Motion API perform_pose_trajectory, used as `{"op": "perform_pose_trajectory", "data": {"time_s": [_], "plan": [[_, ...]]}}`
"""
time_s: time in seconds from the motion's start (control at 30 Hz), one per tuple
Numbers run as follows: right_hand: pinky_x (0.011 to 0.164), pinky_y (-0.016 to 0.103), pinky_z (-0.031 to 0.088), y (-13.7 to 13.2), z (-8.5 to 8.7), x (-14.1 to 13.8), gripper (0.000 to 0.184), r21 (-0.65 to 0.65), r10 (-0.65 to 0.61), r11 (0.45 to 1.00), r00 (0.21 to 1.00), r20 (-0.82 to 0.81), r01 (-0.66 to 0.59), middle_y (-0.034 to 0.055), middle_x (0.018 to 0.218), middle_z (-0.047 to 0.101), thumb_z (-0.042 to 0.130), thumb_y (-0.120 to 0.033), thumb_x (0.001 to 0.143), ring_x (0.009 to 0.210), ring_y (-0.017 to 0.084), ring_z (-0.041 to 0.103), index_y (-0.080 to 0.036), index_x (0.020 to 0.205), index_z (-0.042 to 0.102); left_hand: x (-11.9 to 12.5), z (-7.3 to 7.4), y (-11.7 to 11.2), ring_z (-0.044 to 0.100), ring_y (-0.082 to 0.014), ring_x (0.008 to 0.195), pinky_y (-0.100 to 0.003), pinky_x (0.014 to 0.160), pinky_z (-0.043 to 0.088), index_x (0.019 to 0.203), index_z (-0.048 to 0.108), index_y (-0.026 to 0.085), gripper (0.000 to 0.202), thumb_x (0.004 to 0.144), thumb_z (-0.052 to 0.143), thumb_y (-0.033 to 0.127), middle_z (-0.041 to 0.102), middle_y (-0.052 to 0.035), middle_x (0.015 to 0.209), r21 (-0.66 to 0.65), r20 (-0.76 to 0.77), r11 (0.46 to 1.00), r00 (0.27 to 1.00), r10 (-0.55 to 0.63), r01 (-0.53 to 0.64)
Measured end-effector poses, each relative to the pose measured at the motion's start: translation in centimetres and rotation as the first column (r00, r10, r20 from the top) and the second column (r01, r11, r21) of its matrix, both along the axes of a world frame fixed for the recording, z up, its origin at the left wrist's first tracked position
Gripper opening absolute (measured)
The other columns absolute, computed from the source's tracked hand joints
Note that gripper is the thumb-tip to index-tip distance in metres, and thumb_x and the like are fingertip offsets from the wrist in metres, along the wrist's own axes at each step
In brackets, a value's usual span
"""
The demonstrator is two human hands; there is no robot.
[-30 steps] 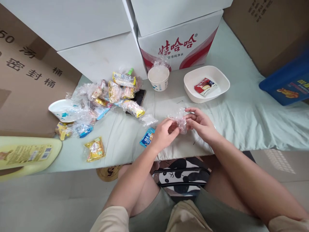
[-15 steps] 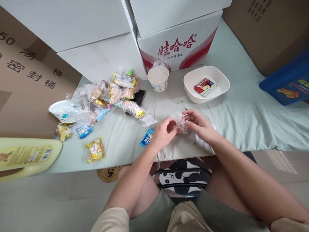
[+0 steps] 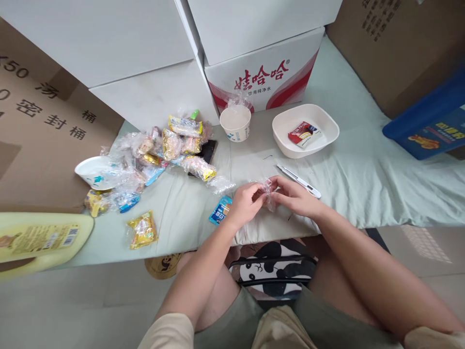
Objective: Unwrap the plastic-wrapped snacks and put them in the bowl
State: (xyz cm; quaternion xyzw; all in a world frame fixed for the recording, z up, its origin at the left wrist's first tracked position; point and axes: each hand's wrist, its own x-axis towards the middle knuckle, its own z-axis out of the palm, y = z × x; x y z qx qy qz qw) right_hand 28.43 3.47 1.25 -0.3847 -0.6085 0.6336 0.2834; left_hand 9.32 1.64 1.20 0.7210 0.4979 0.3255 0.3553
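Observation:
My left hand [image 3: 246,203] and my right hand [image 3: 293,195] meet over the pale green cloth, both pinching a small crumpled clear plastic wrapper [image 3: 268,190] with something brownish inside. A blue snack packet [image 3: 221,210] lies just left of my left hand. A white utility knife [image 3: 298,180] lies on the cloth just behind my right hand. Further back stands a white dish [image 3: 329,127] holding a red snack packet [image 3: 303,133], and a paper cup [image 3: 235,123] with clear plastic in it.
A heap of wrapped snacks [image 3: 163,148] and a white bowl [image 3: 95,170] lie at the left, with a yellow packet [image 3: 143,229] nearer me. White cartons [image 3: 261,72] and brown boxes [image 3: 39,116] stand behind. A yellow bottle [image 3: 36,240] lies at the far left, a blue box [image 3: 428,128] at the right.
Both hands have drawn closer together and squeezed the wrapper smaller. The view shifted, and the white utility knife behind my right hand has come into sight.

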Motion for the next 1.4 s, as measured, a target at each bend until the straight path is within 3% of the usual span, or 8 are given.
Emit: {"op": "perform_pose_trajectory", "data": {"time_s": [0.13, 0.3, 0.43, 0.57, 0.8, 0.97, 1.2, 1.4], "plan": [[0.070, 0.034, 0.054, 0.2, -0.4, 0.1, 0.032, -0.004, -0.043, 0.999, 0.999, 0.019, 0.043, 0.0040, 0.099, 0.065, 0.064, -0.037, 0.084, 0.074, 0.016, 0.064, -0.023, 0.111, 0.054, -0.2, -0.6, 0.2, 0.068, -0.0189, 0.080, -0.032, 0.077, 0.054, 0.089, 0.067, 0.020, 0.007, 0.090, 0.060, 0.019, 0.074, -0.0042, 0.086, 0.034, -0.002, 0.998, 0.998, 0.057, -0.057], [0.062, 0.034, 0.054, 0.4, -1.0, 0.4, 0.037, -0.002, -0.202, 0.979, 0.972, 0.117, 0.204, 0.0042, 0.098, 0.065, 0.066, -0.040, 0.080, 0.066, 0.016, 0.064, -0.023, 0.111, 0.054, -0.5, -1.9, 0.3, 0.070, -0.0165, 0.081, -0.028, 0.075, 0.055, 0.098, 0.061, 0.021, 0.012, 0.094, 0.060, 0.032, 0.073, -0.0033, 0.088, 0.010, 0.187, 0.976, 0.959, 0.213, -0.218], [0.058, 0.032, 0.051, 0.3, -0.7, 0.2, 0.054, 0.125, -0.172, 0.981, 0.966, 0.194, 0.149, 0.0072, 0.109, 0.065, 0.072, -0.043, 0.075, 0.067, 0.016, 0.065, -0.022, 0.121, 0.055, -0.7, -2.1, 0.3, 0.070, -0.0154, 0.081, -0.027, 0.075, 0.055, 0.110, 0.057, 0.022, 0.026, 0.096, 0.058, 0.043, 0.070, -0.0029, 0.087, 0.031, 0.274, 0.962, 0.928, 0.252, -0.271], [0.061, 0.032, 0.049, 0.3, -0.5, -0.1, 0.030, 0.244, -0.248, 0.951, 0.941, 0.230, 0.191, 0.0031, 0.086, 0.067, 0.066, -0.040, 0.079, 0.064, 0.017, 0.060, -0.020, 0.101, 0.062, -1.2, -1.8, 0.2, 0.070, -0.0142, 0.078, -0.027, 0.073, 0.056, 0.120, 0.051, 0.023, 0.033, 0.097, 0.056, 0.046, 0.070, -0.0021, 0.086, 0.052, 0.307, 0.963, 0.921, 0.238, -0.266], [0.080, 0.040, 0.053, 0.7, -1.4, 0.2, 0.026, 0.369, -0.460, 0.849, 0.872, 0.164, 0.379, 0.0074, 0.097, 0.074, 0.055, -0.027, 0.078, 0.089, 0.026, 0.068, -0.020, 0.099, 0.069, -1.3, -1.3, 0.0, 0.064, -0.0256, 0.117, -0.043, 0.101, 0.052, 0.122, 0.064, 0.021, 0.035, 0.088, 0.069, 0.026, 0.069, -0.0099, 0.125, 0.142, -0.172, 0.990, 0.985, 0.018, 0.007], [0.080, 0.041, 0.052, 1.0, -1.9, 0.4, 0.021, 0.390, -0.479, 0.838, 0.857, 0.190, 0.382, 0.0069, 0.090, 0.074, 0.051, -0.025, 0.078, 0.085, 0.025, 0.066, -0.020, 0.090, 0.068, -1.1, -1.1, 0.5, 0.068, -0.0202, 0.098, -0.038, 0.090, 0.055, 0.099, 0.072, 0.021, 0.012, 0.088, 0.069, 0.019, 0.073, -0.0057, 0.104, 0.076, -0.113, 0.997, 0.993, 0.023, -0.015], [0.069, 0.035, 0.054, 1.2, -1.8, 0.6, 0.011, 0.213, -0.539, 0.830, 0.839, 0.069, 0.516, 0.0028, 0.080, 0.069, 0.057, -0.028, 0.077, 0.073, 0.020, 0.063, -0.021, 0.079, 0.065, -1.5, -0.9, 0.3, 0.064, -0.0150, 0.077, -0.028, 0.070, 0.051, 0.077, 0.064, 0.020, 0.011, 0.087, 0.067, 0.017, 0.067, -0.0015, 0.083, 0.075, 0.018, 0.994, 0.997, 0.078, -0.079], [0.058, 0.027, 0.055, 1.3, -1.1, 0.5, 0.018, -0.025, -0.672, 0.741, 0.740, -0.031, 0.671, 0.0006, 0.086, 0.067, 0.063, -0.041, 0.081, 0.066, 0.014, 0.065, -0.023, 0.085, 0.064, -1.6, -0.9, 0.4, 0.065, -0.0160, 0.080, -0.029, 0.070, 0.051, 0.081, 0.060, 0.021, 0.012, 0.093, 0.060, 0.026, 0.067, -0.0021, 0.082, 0.257, 0.056, 0.932, 0.967, 0.249, -0.255]]}}
